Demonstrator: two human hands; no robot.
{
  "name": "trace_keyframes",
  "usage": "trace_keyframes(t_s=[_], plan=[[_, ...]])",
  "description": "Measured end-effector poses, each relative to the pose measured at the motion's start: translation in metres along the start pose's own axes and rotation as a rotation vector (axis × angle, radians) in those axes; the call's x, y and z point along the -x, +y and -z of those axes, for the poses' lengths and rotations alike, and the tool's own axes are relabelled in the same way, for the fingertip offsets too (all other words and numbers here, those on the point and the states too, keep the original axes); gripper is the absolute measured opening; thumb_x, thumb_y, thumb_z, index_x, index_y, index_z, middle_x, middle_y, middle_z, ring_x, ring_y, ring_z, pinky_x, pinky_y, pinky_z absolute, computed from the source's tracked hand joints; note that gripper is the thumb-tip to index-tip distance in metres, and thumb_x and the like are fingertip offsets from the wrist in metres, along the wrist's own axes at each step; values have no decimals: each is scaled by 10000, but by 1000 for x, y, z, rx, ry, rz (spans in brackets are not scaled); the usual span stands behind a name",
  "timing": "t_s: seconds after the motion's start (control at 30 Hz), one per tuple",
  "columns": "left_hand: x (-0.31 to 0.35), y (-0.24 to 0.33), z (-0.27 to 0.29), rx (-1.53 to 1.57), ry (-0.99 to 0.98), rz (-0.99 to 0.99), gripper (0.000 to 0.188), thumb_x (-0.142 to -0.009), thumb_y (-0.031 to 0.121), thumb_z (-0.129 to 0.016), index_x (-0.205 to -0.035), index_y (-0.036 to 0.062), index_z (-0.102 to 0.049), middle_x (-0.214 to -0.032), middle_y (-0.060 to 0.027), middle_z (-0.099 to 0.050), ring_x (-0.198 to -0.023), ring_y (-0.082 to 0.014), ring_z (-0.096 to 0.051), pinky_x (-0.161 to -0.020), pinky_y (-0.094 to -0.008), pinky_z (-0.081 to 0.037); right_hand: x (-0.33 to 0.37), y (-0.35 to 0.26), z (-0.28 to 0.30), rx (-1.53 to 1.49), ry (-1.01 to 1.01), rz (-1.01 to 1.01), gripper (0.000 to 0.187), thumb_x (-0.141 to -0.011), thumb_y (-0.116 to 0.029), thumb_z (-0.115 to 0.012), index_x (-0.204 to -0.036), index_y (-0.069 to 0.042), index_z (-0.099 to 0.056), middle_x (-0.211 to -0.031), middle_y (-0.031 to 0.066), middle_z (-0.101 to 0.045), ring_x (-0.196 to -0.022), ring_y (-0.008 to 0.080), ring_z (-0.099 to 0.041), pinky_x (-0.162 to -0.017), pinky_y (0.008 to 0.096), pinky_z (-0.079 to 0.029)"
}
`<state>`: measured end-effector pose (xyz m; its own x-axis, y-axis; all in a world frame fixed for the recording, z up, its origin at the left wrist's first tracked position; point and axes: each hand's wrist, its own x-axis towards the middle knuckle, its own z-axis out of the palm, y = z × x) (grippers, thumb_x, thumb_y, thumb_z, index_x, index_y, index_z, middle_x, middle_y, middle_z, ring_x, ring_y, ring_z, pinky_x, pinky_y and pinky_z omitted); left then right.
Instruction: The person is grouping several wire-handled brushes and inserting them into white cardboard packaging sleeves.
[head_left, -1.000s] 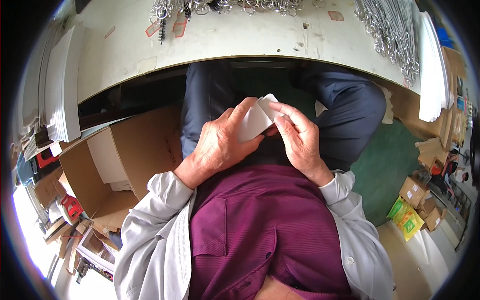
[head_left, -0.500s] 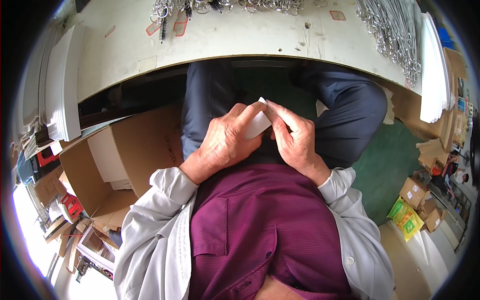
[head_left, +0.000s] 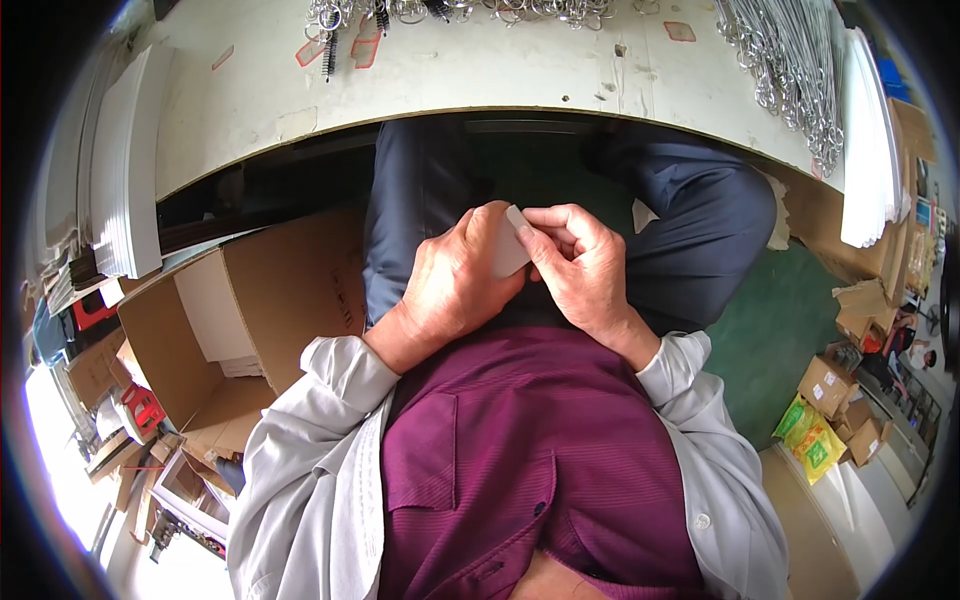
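Above my lap, my left hand point(head_left: 448, 272) is wrapped round a small white carton point(head_left: 509, 257), its fingers largely hiding the sides. From the right, my right hand point(head_left: 588, 272) pinches the carton's upper end, where a narrow white flap point(head_left: 517, 218) stands up against the thumb. The right index finger is bent behind that flap. What the carton holds, if anything, is out of sight.
Ahead is a white worktable point(head_left: 450, 80). Wire brushes with ring ends point(head_left: 785, 80) lie at its right, more along its far edge. Flat white cartons point(head_left: 130, 165) stack at the left, others point(head_left: 870, 140) at the right. An open cardboard box point(head_left: 300, 290) stands left of my knees.
My right fingers have shifted at the carton's upper end, with the index finger now bent back. The flap shows more upright, and the carton has turned slightly.
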<state>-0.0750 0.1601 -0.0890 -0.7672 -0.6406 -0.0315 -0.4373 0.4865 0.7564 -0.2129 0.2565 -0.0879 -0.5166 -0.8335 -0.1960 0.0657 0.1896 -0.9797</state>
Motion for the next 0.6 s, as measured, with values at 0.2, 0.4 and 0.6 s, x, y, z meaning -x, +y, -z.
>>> trace_keyframes(t_s=[0.2,0.4,0.6], plan=[[3,1,3,8,-17,7,554,-763,152,-841,-1238,20,-588,-1093,-191,-708,-935,-405,-731,-760,-452,-621,-2,-7,10,-85,-39,-173,113,-977,-89,-718,-986,23,-705,-763,41,-724,-600,51,-627,-524,211,-480],[4,1,4,30,-11,0,561,-752,146,-847,-1236,25,-591,-1068,-189,-713,-927,-402,-731,-763,-455,-619,0,-3,9,59,13,-33,124,-967,-92,-727,-933,28,-720,-741,62,-714,-601,76,-643,-531,239,-493],[6,2,7,15,23,-10,576,-754,150,-848,-1247,18,-584,-1061,-192,-715,-916,-401,-731,-759,-458,-618,-3,-5,6,289,39,260,113,-950,-78,-742,-924,31,-735,-736,84,-726,-674,74,-666,-590,255,-524]])
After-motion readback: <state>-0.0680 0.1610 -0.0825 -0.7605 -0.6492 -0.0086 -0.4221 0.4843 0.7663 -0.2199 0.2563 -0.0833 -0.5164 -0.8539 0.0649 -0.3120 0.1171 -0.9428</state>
